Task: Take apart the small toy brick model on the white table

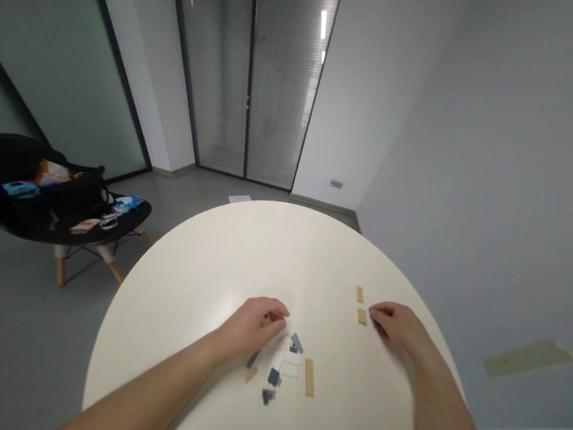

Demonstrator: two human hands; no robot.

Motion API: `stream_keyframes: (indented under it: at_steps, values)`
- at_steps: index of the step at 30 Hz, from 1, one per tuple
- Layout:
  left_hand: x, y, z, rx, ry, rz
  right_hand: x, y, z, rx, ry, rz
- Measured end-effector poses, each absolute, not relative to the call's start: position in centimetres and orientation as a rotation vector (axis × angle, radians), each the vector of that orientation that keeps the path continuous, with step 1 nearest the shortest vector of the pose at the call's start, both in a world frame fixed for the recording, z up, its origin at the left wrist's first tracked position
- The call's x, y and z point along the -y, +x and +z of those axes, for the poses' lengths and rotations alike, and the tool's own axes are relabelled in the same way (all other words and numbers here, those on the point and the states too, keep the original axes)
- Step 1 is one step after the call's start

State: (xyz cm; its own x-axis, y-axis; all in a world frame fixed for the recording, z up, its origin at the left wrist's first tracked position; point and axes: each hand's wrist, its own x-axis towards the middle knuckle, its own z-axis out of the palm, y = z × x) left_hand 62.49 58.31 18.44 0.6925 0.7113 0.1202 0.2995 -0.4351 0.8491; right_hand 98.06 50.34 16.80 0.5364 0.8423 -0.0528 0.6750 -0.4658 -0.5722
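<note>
My left hand (255, 327) hovers over the upper left of a loose pile of small flat pieces, its fingers loosely curled and the thumb apart, with nothing seen between them. The pile holds dark grey pieces (274, 376), a whitish frame-like piece (291, 370) and a small tan piece (251, 374). Beside it lies a longer tan strip (309, 377). On the right, my right hand (396, 325) is closed in a pinch beside a tan studded plate (362, 316); whatever its fingertips hold is too small to make out. Another tan plate (360, 294) lies just beyond.
The round cream table (273, 247) fills the foreground. At the left stands a black chair (39, 223) with a black bag and small items on it. A grey-white wall (509, 194) rises close on the right, and glass doors (251, 71) stand behind.
</note>
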Motion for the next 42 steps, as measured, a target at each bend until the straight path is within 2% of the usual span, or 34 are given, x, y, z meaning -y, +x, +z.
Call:
stream_keyframes:
  at_steps: [25,31,38,42]
  values:
    - [-58.6,61.9,18.9,-0.716,2.155,0.535,-51.5,94.4,17.7,1.368,-2.289,0.403]
    - [-58.7,61.6,19.3,-0.682,2.196,0.415,-51.4,93.8,18.1,1.367,-2.313,0.460]
    - [-59.5,59.8,20.6,-0.645,2.199,0.100,-51.3,93.6,18.2,1.362,-2.302,0.477]
    - [-59.6,59.7,20.6,-0.660,2.237,0.129,-51.3,93.5,18.5,1.334,-2.297,0.392]
